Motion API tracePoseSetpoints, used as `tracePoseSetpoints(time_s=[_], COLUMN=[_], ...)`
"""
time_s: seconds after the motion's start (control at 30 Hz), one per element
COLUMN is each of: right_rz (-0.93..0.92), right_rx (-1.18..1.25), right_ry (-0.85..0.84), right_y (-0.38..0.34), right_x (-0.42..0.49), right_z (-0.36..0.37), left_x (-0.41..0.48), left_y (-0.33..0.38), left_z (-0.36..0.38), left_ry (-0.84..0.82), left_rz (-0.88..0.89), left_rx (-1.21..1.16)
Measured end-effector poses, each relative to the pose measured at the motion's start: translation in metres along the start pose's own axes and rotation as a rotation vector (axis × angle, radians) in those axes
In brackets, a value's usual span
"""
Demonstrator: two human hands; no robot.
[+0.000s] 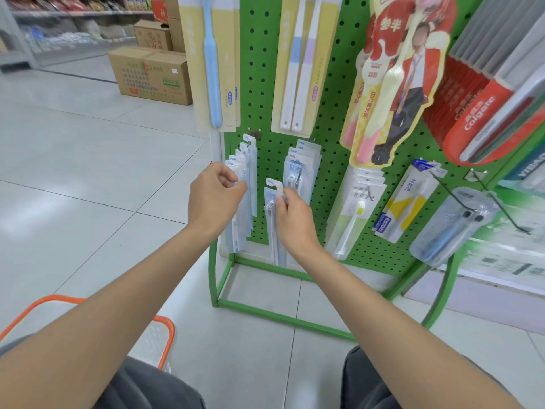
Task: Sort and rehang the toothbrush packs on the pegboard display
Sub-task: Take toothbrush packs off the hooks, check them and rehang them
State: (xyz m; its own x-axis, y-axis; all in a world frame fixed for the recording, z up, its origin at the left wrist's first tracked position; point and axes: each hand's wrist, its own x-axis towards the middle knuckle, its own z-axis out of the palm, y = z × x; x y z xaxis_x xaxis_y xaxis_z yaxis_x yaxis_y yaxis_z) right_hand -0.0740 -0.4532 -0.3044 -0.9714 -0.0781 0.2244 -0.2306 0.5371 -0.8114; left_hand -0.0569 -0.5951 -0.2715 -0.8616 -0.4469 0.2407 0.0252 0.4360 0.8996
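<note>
Two hands are in view, the left hand (pixel 216 199) and the right hand (pixel 290 219). The right hand grips one loose pack (pixel 272 231). At the left hand's fingertips hangs the first stack (pixel 246 172), showing about six packs. Just above the right hand, a second stack (pixel 302 163) shows about four.

Right of the right hand are a third stack (pixel 358 202) of about four, one yellow-white pack (pixel 404 208), one clear case (pixel 451 228) and one bare hook (pixel 513 218).

Above the hands hang one blue-brush card (pixel 212 63), one twin-brush card (pixel 300 63) and one red pack (pixel 395 78), all on one pegboard (pixel 259 84).

Beyond the left hand sit about three boxes (pixel 153 75). Under the left arm is one basket (pixel 160 335).
</note>
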Motion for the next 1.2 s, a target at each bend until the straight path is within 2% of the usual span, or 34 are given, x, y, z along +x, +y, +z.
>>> tracePoseSetpoints(time_s=[0.23, 0.43, 0.57, 0.77, 1.2], right_rz=[0.044, 0.123, 0.06, -0.026, 0.011], right_rx=[0.01, 0.145, 0.072, 0.069, 0.14], right_ry=[0.075, 0.103, 0.14, 0.095, 0.073], right_y=[-0.009, -0.009, -0.013, -0.019, -0.018], right_x=[0.038, 0.072, 0.088, 0.102, 0.119], right_z=[0.022, 0.032, 0.039, 0.044, 0.039], left_x=[0.018, 0.028, 0.029, 0.03, 0.029], left_y=[-0.007, -0.013, -0.016, -0.018, -0.016], left_z=[-0.004, -0.008, -0.006, -0.005, -0.004], left_ry=[0.003, 0.005, 0.005, -0.001, -0.002], left_rz=[0.043, 0.054, 0.056, 0.061, 0.07], left_rx=[0.068, 0.092, 0.106, 0.095, 0.087])
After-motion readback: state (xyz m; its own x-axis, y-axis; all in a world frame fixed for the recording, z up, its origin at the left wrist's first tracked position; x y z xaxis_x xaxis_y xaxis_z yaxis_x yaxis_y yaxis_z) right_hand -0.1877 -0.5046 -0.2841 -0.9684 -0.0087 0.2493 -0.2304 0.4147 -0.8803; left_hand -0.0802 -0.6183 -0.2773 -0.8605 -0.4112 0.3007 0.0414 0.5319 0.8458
